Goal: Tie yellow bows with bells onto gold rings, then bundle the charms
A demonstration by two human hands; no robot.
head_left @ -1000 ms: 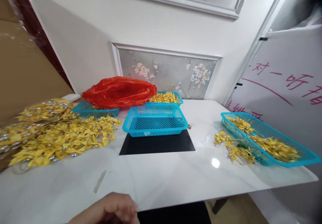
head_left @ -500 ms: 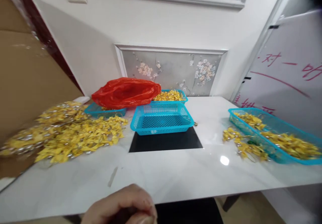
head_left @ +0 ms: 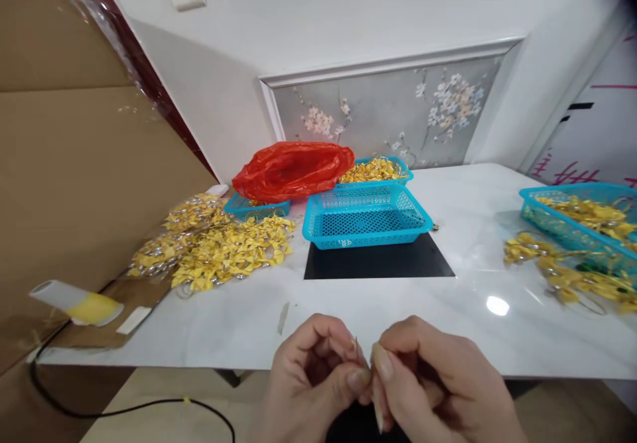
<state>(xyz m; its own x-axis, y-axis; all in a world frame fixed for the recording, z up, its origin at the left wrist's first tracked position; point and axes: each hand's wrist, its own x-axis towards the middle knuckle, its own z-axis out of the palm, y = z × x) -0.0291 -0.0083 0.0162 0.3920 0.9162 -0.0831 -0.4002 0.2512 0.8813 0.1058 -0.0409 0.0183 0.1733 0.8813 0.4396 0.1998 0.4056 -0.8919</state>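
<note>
Since the earlier frames the view has been swung to the left and lowered, so that the baskets are now seen further right, and a second hand has been brought in where only one was seen at the bottom edge. A thin metal pin or wire point(head_left: 356, 345), pale and very fine, is held upright between the two hands just in front of the near edge of the white table point(head_left: 348, 304); its exact kind cannot be made out. An empty blue basket point(head_left: 365, 216) is set on a black mat point(head_left: 378, 264) at mid-table, with a red plastic bag point(head_left: 292, 170) laid over a smaller basket behind it and a further basket of yellow pieces point(head_left: 373, 170) beside that. A loose heap of yellow pieces point(head_left: 219, 251) is spread on the left, and a long blue tray point(head_left: 572, 221) with more yellow pieces is seen at the right, some spilled just beside it. A cardboard box point(head_left: 64, 164) is stood against the left, a white and yellow tube point(head_left: 74, 300) lying near it. Nothing is placed between the hands and the baskets. The left hand point(head_left: 311, 380) is curled, thumb and forefinger pinched closed on the pin; the right hand point(head_left: 432, 390) is curled likewise, its fingertips point(head_left: 381, 363) pressed to the same spot, touching the left thumb
</note>
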